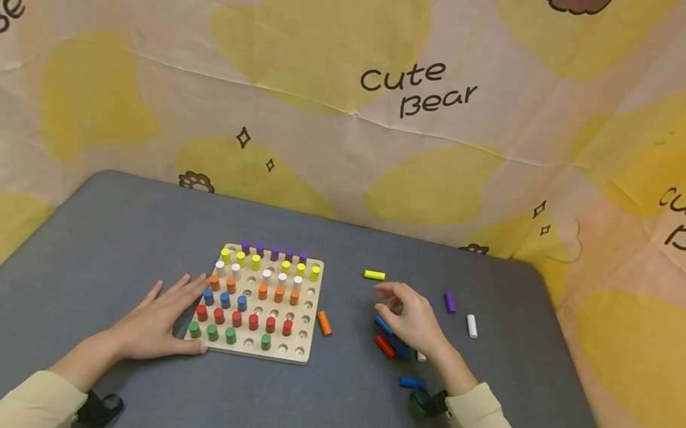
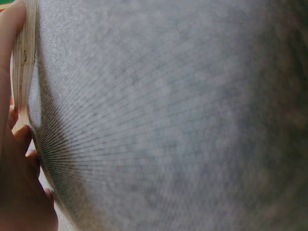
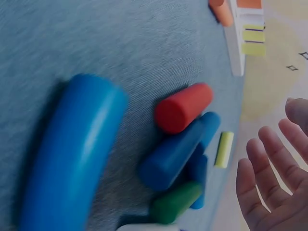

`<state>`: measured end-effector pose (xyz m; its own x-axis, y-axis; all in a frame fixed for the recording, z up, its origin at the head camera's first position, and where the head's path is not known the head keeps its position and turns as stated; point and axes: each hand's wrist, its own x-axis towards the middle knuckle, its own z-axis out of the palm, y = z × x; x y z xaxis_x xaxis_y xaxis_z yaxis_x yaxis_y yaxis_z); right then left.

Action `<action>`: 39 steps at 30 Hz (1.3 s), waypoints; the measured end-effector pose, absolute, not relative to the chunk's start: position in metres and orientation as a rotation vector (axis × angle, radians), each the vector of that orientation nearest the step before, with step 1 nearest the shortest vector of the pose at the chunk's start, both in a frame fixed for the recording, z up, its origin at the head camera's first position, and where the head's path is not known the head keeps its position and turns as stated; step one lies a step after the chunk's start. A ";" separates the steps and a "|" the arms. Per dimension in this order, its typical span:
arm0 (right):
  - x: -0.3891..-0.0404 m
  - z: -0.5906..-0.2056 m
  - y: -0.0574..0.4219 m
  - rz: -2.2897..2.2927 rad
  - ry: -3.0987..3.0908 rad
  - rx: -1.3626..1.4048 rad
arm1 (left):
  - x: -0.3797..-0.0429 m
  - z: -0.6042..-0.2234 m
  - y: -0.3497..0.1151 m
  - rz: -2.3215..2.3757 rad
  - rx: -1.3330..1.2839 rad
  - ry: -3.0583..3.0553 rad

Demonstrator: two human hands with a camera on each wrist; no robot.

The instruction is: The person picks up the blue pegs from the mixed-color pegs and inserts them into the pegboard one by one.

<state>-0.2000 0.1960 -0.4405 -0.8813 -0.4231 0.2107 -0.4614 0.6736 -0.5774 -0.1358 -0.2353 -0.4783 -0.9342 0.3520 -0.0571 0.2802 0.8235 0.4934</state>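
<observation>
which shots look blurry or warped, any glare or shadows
Left wrist: the tabletop is blurred, its texture stretched into streaks, darkening rightward; right wrist: the nearest blue peg is soft, with a pale highlight and shadow alongside; head: the pegboard looks fairly sharp.

Bare surface [image 1: 338, 397] leaves passage between pegboard [image 1: 293, 339] and loose red peg [image 1: 385, 346]; orange peg [image 1: 324, 323] narrows it; left hand [image 1: 158, 325] obstructs pegboard's left edge; right hand [image 1: 412, 321] overhangs loose blue pegs [image 1: 383, 325].

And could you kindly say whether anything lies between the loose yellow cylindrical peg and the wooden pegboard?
Nothing visible stands directly between that yellow peg and the pegboard; the loose orange cylindrical peg lies nearer the front.
</observation>
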 end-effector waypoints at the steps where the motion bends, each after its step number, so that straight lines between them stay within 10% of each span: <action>1: -0.200 -0.442 0.198 0.986 -2.836 0.737 | -0.136 -0.478 -0.235 0.742 0.500 2.859; 39: -0.187 -0.457 0.201 0.659 -2.975 0.768 | -0.136 -0.478 -0.236 0.732 0.493 2.858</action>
